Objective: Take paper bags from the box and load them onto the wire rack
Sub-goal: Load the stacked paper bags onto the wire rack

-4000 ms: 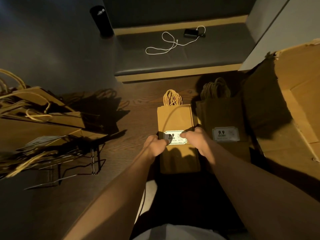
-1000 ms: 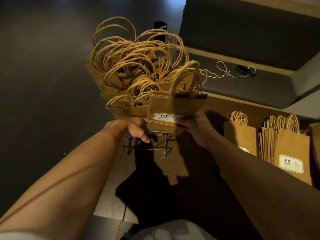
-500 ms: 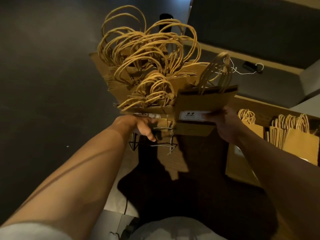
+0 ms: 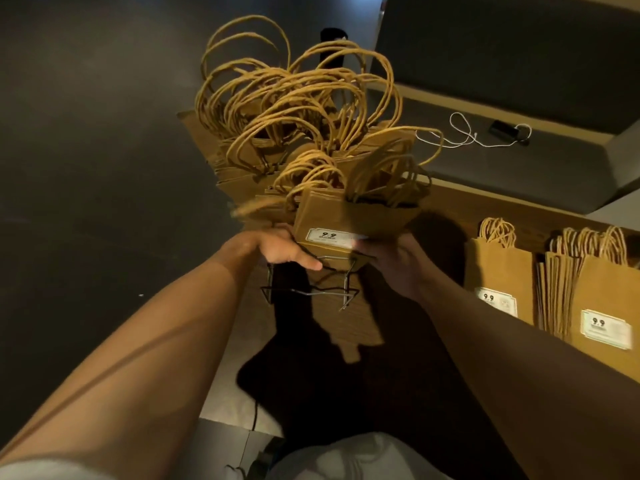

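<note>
**Seat the bundle squarely in the front of the rack**

Your right hand point(image 4: 391, 261) has its grip closed on the lower right corner of a flat bundle of brown paper bags with twisted-paper handles and a white "9.9" label point(image 4: 349, 216). The bundle stands upright, handles up, at the near end of the black wire rack point(image 4: 311, 289), just in front of the brown bags already filed there point(image 4: 277, 157). Your left hand point(image 4: 284, 251) rests at the rack's near edge, fingers curled beside the bundle's lower left corner; whether it grasps wire or paper, I cannot tell.

Keep the left hand steadying the rack, since it looks light and top-heavy. Lower the bundle's bottom edge behind the front wire, level, then lean it back against the filed bags. Watch that its handles do not snag the tangled loops behind. Release only once it stands unaided. More labelled bags point(image 4: 498, 271) wait on the wooden tabletop point(image 4: 450, 216), right of the rack.
</note>
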Motion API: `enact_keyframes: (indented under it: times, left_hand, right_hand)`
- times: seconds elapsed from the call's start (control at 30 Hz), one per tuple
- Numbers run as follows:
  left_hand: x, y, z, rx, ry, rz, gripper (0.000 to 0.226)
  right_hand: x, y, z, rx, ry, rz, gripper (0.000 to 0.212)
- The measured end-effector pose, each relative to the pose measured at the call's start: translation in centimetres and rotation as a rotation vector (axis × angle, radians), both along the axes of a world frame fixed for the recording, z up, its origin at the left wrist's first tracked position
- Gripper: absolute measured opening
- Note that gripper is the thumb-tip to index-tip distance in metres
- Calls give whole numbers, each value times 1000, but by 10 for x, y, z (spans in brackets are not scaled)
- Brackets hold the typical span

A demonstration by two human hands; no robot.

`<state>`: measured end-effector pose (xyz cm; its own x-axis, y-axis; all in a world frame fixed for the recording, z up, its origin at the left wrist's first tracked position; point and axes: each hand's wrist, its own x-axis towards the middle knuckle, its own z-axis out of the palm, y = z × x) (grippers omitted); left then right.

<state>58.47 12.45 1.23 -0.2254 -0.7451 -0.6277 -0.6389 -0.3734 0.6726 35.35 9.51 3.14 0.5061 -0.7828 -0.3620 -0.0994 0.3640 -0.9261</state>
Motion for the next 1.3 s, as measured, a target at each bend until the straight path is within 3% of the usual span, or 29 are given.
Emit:
enact_keyframes:
  times: [0.1,0.17,0.23,0.3,0.4,0.57,0.7,0.8,0.97,1.03,1.13,1.23,1.3]
  left_hand:
    - [18,10,-3,-107,132,228,43]
    - [22,23,-2,-163,212,343,22]
    - [28,35,-1,-248,225,422,5]
    - [33,42,-2,-306,245,506,7]
    - [37,45,-4,-358,202,548,11]
    - [44,52,-27,-249,43,656,21]
    - [44,52,-25,-185,-201,569,12]
    - [44,52,-19,-103,-328,480,21]
    - [36,57,-11,99,-365,364,9]
    - [28,58,-4,177,-399,352,13]
    - [13,58,5,151,-431,310,17]
    - [2,53,12,102,-453,273,25]
    - [-8,51,18,86,-445,227,34]
  right_hand:
    - [11,3,-13,-266,217,60,43]
    - [17,6,-20,-288,328,-13,35]
    - [21,7,-25,-457,321,-88,44]
    - [23,8,-32,-542,272,-145,52]
    - [29,7,-37,-463,293,-198,40]
    - [18,1,-50,-352,641,-98,47]
    - [20,2,-43,-239,631,-42,46]
    - [22,-1,-42,-184,675,-40,35]
    - [17,-6,-49,-59,648,-162,33]
    - [12,-8,-53,-25,653,-175,31]
    - [5,-10,-57,76,609,-175,35]
    - [3,-11,-60,86,558,-216,12]
    - [-2,-11,-61,107,551,-197,11]
